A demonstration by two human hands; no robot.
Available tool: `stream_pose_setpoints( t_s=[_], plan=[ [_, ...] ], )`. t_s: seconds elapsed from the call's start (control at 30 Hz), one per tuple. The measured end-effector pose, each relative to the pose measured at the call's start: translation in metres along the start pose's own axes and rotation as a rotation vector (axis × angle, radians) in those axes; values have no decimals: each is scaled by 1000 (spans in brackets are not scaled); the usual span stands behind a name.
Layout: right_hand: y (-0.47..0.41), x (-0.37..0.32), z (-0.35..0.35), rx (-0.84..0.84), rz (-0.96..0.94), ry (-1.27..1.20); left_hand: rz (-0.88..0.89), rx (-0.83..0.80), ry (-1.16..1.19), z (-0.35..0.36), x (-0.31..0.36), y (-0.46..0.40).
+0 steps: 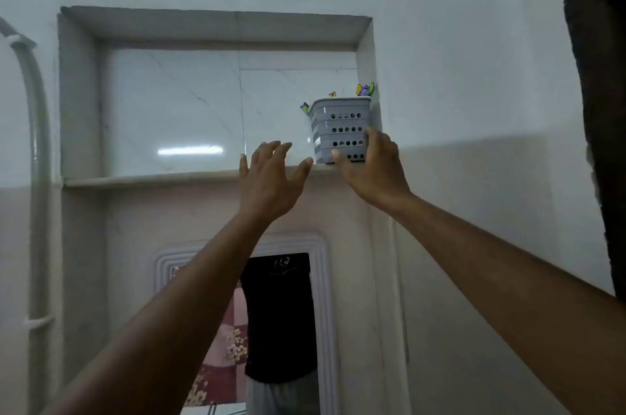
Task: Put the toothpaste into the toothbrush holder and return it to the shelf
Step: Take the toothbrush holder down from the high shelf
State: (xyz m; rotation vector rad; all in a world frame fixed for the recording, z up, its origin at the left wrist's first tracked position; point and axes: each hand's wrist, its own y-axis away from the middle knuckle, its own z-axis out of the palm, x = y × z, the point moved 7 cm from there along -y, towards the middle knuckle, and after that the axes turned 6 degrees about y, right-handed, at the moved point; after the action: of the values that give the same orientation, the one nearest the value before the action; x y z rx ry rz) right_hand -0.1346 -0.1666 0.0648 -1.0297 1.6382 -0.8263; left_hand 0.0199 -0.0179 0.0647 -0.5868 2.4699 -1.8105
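A grey perforated toothbrush holder (340, 128) stands on the marble shelf (152, 179) at the right end of a wall niche, against the niche's right side. Coloured brush tips (365, 89) poke above its rim; I cannot make out the toothpaste. My right hand (369, 167) wraps around the holder's lower right, thumb at its front base. My left hand (271, 177) is raised just left of the holder, fingers spread, holding nothing and not touching it.
The niche's back wall (176, 109) is glossy marble. A grey pipe (35, 143) runs down the left wall. Below the shelf is a mirror (271, 313) with a moulded frame. A dark door edge (599, 109) stands at the right.
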Motion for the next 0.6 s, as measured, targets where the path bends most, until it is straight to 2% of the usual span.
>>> stream_pose_setpoints(
  t_s=[0.13,0.27,0.43,0.6],
  plan=[
    [-14,3,10,52,40,38,31,62,-144,17,-9,5],
    [-24,6,26,66,78,-7,90,154,-167,19,-12,9],
    [-31,10,40,91,94,14,127,174,-192,21,-11,12],
    [-26,14,29,154,123,-80,96,147,-194,20,-11,10]
  ],
)
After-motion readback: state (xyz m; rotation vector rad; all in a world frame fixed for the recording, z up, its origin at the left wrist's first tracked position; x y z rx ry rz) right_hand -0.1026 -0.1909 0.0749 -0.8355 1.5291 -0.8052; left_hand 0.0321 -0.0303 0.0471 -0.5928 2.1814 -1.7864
